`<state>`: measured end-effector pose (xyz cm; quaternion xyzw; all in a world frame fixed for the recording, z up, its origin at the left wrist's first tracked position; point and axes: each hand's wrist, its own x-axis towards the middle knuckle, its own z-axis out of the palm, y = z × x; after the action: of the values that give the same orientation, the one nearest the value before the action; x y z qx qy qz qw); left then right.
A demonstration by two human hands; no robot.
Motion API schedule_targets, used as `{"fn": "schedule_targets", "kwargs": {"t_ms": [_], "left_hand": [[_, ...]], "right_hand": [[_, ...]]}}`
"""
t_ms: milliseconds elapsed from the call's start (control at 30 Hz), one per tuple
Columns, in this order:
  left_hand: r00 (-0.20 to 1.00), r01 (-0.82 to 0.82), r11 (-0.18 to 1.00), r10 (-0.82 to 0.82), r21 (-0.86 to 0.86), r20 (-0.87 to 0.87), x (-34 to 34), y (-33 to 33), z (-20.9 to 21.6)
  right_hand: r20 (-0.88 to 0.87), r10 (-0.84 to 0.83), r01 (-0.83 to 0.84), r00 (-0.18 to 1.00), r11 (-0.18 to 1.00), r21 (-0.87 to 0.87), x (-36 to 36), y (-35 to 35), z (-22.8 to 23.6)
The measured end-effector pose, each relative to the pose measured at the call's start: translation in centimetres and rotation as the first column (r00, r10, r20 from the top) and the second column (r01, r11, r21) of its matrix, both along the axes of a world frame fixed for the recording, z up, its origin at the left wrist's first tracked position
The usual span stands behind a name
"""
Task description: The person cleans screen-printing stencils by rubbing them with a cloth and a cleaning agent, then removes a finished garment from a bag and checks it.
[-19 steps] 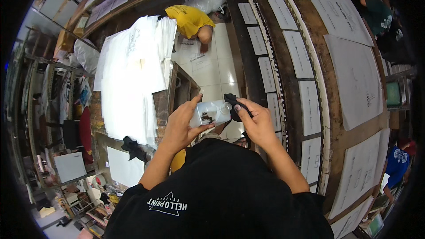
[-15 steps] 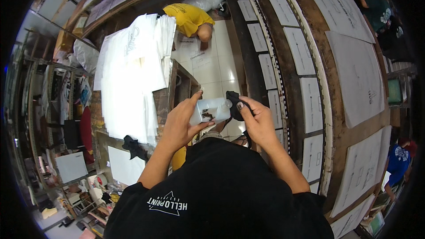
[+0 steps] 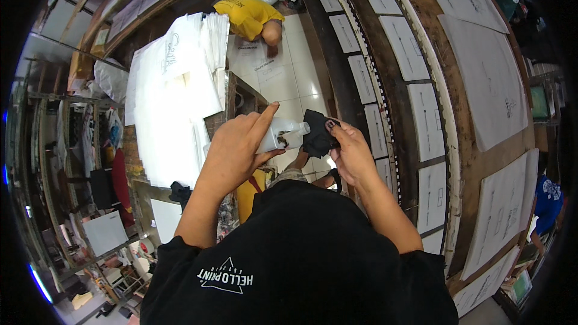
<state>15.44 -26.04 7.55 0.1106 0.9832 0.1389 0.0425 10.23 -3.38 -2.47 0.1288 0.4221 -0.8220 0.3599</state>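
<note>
My left hand [image 3: 241,141] is wrapped round a translucent plastic bottle [image 3: 279,134] with dark smudges on its side. The bottle lies tilted sideways, its neck pointing right. Against that neck is a crumpled black cloth [image 3: 319,134], pinched in my right hand [image 3: 351,151] between thumb and fingers. Whether liquid passes from bottle to cloth cannot be made out. Both hands are held in front of my body, above the tiled floor.
At left, a tall stack of white printed sheets [image 3: 171,102] covers a table, with another black cloth [image 3: 179,193] near its front edge. Long racks at right carry rows of printed sheets [image 3: 426,121]. A person in yellow [image 3: 247,17] crouches ahead; a person in blue [image 3: 546,204] is far right.
The black cloth now spreads wider in my right hand and sits against the bottle's neck. My left hand has turned slightly round the bottle. My view has shifted a little.
</note>
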Motion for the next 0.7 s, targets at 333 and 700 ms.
{"fn": "schedule_targets", "kwargs": {"t_ms": [333, 700], "left_hand": [[0.998, 0.070, 0.994, -0.069, -0.083, 0.007, -0.4, -0.3, 0.6], [0.996, 0.090, 0.991, -0.093, -0.102, -0.018, 0.2, -0.8, 0.7]], "right_hand": [[0.023, -0.036, 0.035, 0.999, 0.999, 0.022, 0.7, -0.6, 0.1], [0.036, 0.006, -0.007, 0.999, 1.000, 0.029, 0.9, -1.0, -0.1]]}}
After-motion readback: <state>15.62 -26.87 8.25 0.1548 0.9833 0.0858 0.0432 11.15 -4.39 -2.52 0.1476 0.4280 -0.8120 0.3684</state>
